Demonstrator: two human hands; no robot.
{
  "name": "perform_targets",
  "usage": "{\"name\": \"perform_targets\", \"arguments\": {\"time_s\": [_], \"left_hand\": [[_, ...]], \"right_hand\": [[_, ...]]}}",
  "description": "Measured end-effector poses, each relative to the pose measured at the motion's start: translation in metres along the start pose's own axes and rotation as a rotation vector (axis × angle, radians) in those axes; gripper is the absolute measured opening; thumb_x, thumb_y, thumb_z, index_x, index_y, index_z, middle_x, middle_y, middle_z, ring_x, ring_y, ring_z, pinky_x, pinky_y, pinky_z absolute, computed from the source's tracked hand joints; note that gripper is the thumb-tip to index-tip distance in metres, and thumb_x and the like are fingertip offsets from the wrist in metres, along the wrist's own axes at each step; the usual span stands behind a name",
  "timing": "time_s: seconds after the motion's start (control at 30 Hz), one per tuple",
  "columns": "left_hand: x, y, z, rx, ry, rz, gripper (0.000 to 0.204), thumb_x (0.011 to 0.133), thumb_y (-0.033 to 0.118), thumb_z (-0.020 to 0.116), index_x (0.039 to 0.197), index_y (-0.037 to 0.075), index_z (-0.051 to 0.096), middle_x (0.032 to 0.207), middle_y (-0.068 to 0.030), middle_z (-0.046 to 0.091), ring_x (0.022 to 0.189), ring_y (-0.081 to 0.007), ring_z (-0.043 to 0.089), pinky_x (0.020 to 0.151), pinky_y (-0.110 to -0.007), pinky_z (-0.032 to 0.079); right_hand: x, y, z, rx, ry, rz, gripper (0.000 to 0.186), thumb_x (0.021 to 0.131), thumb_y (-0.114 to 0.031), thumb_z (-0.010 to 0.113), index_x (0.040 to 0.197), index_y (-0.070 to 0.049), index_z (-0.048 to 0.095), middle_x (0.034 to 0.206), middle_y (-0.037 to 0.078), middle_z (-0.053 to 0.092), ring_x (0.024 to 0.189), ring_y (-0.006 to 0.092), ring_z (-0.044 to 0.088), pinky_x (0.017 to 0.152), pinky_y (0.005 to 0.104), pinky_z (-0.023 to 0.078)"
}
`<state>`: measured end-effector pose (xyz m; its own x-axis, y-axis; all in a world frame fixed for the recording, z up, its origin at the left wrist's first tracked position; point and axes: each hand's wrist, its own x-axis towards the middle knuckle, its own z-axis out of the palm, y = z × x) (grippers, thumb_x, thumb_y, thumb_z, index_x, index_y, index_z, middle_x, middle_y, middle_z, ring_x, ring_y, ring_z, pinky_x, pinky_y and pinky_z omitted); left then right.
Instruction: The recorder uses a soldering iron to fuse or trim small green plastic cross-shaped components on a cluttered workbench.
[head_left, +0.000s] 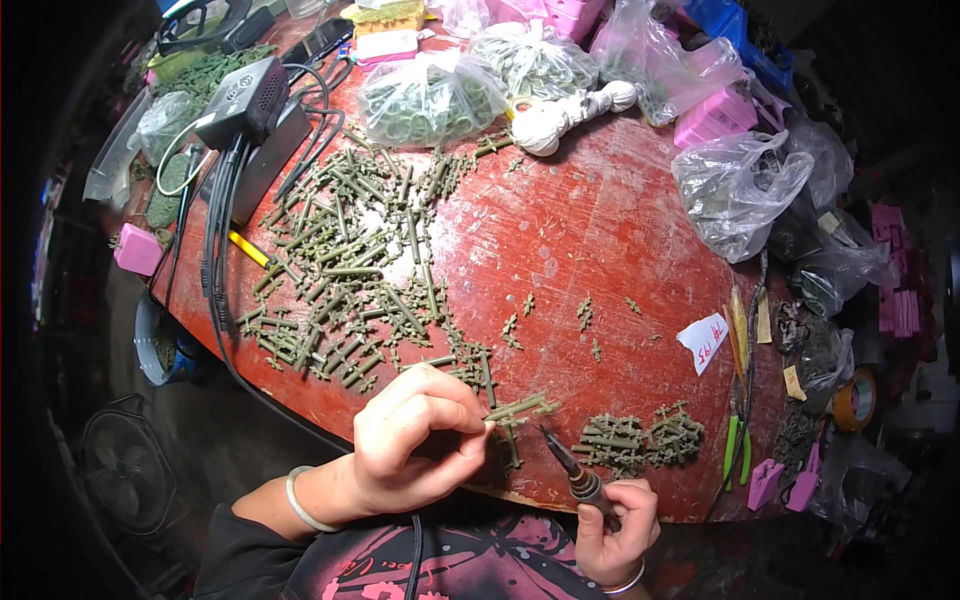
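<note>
In front of me, near the table's front edge, my left hand pinches a thin green branched piece between thumb and fingertips. My right hand is wrapped round a soldering iron, its dark pointed tip aimed up and left. A small gap shows between that tip and the branched piece. Just beyond the iron lies a small heap of similar green pieces. A much larger pile of green rods and knobbly pieces spreads over the left half of the red table.
A grey box with black cables stands at the left. Clear bags of green pieces line the far edge beside a white cloth bundle. To the right are green-handled pliers, a paper slip and a tape roll.
</note>
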<state>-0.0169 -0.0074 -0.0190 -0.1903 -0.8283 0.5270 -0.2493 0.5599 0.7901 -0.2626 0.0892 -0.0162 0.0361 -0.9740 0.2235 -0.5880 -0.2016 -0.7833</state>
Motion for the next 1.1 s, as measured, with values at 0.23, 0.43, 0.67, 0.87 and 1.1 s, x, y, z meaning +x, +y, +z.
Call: {"name": "perform_targets", "arguments": {"time_s": [0.23,0.43,0.67,0.87,1.1], "left_hand": [[0.000,0.000,0.001,-0.005,0.004,0.003,0.027,0.071,-0.008,0.078,0.091,0.000,0.063,0.085,-0.0110,0.066,0.074,-0.0238,0.064,0.065,-0.033,0.051],[0.000,0.000,0.001,-0.006,0.008,-0.009,0.026,0.072,-0.008,0.078,0.091,0.000,0.063,0.085,-0.0110,0.066,0.075,-0.0240,0.065,0.066,-0.033,0.052],[0.003,0.003,0.000,0.003,-0.023,-0.014,0.027,0.071,-0.010,0.078,0.092,0.000,0.063,0.087,-0.0110,0.066,0.076,-0.0244,0.065,0.067,-0.034,0.053],[0.002,0.006,0.003,0.077,-0.020,0.057,0.031,0.069,-0.012,0.078,0.095,0.000,0.065,0.089,-0.0110,0.066,0.076,-0.0251,0.065,0.066,-0.035,0.053],[0.001,0.005,0.003,0.103,-0.022,0.100,0.031,0.070,-0.012,0.079,0.093,0.002,0.064,0.087,-0.0092,0.063,0.074,-0.0225,0.063,0.066,-0.034,0.051]], "right_hand": [[0.004,-0.003,0.000,-0.024,0.003,-0.016,0.036,0.094,-0.022,0.074,0.105,0.003,0.052,0.086,0.010,0.055,0.066,0.0115,0.048,0.057,0.0233,0.038],[-0.003,0.003,0.001,-0.009,0.009,-0.014,0.038,0.095,-0.025,0.073,0.107,0.003,0.049,0.087,0.011,0.055,0.066,0.0125,0.048,0.057,0.0246,0.040],[-0.024,0.012,-0.001,0.223,0.224,0.236,0.042,0.094,-0.028,0.074,0.105,0.004,0.050,0.086,0.013,0.059,0.072,0.0187,0.057,0.064,0.0300,0.046],[-0.013,0.008,-0.007,0.068,0.018,0.075,0.041,0.097,-0.029,0.070,0.106,0.004,0.048,0.090,0.011,0.055,0.065,0.0091,0.048,0.057,0.0203,0.037],[0.000,0.001,-0.006,0.003,0.021,0.017,0.036,0.090,-0.022,0.078,0.104,0.003,0.056,0.080,0.013,0.060,0.062,0.0236,0.061,0.053,0.0319,0.048]]}}
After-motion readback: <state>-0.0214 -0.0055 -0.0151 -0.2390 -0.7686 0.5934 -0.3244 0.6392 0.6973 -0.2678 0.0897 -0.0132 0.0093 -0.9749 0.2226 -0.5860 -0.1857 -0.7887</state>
